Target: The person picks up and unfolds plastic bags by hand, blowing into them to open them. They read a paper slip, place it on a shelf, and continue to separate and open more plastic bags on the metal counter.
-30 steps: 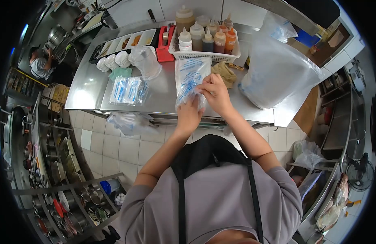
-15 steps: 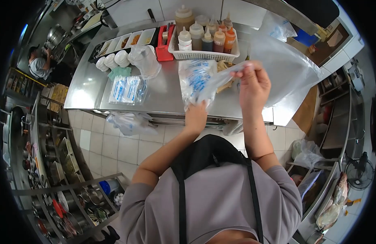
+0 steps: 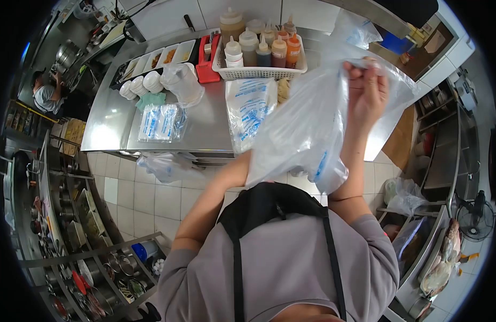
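A clear plastic bag hangs opened out in front of my body, with blue print near its lower edge. My right hand is raised and pinches the bag's top edge between bent fingers. The left forearm reaches up to the bag, and the plastic hides my left hand and its fingers. Just left of the bag, a flat stack of bags with blue print lies on the steel counter. Behind the right hand spreads another sheet of clear plastic.
A white basket of sauce bottles stands behind the stack. Beside it are a red holder, a tray of food containers, white cups and printed packets. A person stands at far left.
My right hand has moved up and right with the bag, which has spread wide and come off the stack. My left hand has gone from the stack to behind the plastic.
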`<action>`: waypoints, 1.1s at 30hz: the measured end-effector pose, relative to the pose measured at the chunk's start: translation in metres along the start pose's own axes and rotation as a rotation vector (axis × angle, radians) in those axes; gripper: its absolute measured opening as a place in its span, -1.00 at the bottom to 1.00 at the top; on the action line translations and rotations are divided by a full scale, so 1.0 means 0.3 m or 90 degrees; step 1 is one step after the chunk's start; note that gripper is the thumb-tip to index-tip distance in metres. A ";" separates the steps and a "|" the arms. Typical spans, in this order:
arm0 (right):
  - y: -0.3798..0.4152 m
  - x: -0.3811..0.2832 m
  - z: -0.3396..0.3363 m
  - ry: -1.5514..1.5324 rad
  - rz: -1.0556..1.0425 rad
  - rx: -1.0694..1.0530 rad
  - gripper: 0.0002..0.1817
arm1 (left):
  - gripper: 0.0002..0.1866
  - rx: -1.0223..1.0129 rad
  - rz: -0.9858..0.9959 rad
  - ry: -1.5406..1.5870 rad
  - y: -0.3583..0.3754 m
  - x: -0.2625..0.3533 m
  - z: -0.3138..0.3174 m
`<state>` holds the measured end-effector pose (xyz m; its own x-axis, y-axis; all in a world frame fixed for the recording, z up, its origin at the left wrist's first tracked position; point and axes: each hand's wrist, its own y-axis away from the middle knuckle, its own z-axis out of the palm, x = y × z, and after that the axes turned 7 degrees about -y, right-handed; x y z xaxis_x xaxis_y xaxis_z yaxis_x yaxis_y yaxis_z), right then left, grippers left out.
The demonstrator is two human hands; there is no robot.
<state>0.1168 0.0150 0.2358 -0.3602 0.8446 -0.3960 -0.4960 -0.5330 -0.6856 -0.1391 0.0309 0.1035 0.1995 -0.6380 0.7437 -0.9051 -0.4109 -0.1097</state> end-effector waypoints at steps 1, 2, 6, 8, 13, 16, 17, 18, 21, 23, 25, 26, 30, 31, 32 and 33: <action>0.012 0.031 -0.011 -0.009 0.036 -0.003 -0.86 | -0.07 0.000 0.000 0.001 -0.005 0.029 -0.002; 0.023 0.070 -0.024 -0.010 0.036 -0.001 -0.86 | -0.10 0.152 0.003 0.079 -0.002 0.045 0.000; 0.030 0.220 -0.063 -0.123 0.150 0.028 -0.87 | -0.21 0.275 -0.185 0.269 0.006 0.071 -0.073; 0.019 0.287 -0.115 -0.117 0.213 0.019 -0.78 | -0.34 0.384 -0.234 0.353 0.034 -0.084 -0.028; 0.171 0.506 -0.364 0.912 0.298 -0.264 -0.79 | -0.50 0.670 -0.184 0.580 0.015 -0.161 -0.139; 0.322 0.527 -0.416 1.217 0.366 -0.455 -0.78 | -0.55 0.682 -0.205 0.659 0.036 -0.205 -0.171; 0.358 0.567 -0.471 1.147 0.262 -0.368 -0.81 | -0.55 0.686 -0.201 0.659 0.033 -0.205 -0.171; 0.363 0.573 -0.476 1.069 0.162 -0.283 -0.83 | -0.53 0.674 -0.193 0.692 0.034 -0.202 -0.166; 0.342 0.565 -0.496 0.969 0.284 -0.286 -0.88 | -0.51 0.637 -0.195 0.758 0.040 -0.217 -0.148; 0.314 0.511 -0.472 0.989 0.327 -0.339 -0.86 | -0.51 0.618 -0.190 0.794 0.025 -0.215 -0.141; 0.265 0.444 -0.409 1.005 0.363 -0.405 -0.84 | -0.55 0.655 -0.165 0.760 0.008 -0.195 -0.131; 0.251 0.400 -0.362 0.894 0.387 -0.339 -0.78 | -0.55 0.663 -0.163 0.762 0.007 -0.191 -0.117; 0.143 0.359 -0.265 0.433 0.575 -0.043 -0.62 | -0.61 0.548 -0.126 0.594 0.042 -0.270 -0.027; 0.113 0.333 -0.222 0.252 0.631 0.078 -0.57 | -0.62 0.458 -0.025 0.489 0.043 -0.271 -0.025; 0.094 0.306 -0.177 0.251 0.625 0.087 -0.57 | -0.60 0.420 0.017 0.399 0.052 -0.262 -0.008; 0.071 0.266 -0.084 0.220 0.577 0.105 -0.58 | -0.60 0.410 0.020 0.398 0.043 -0.234 -0.007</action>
<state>0.0974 0.0724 0.1742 -0.4204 0.0672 -0.9049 -0.2600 -0.9644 0.0492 -0.1655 0.0718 0.0513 -0.2331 -0.2608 0.9368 -0.4835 -0.8048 -0.3443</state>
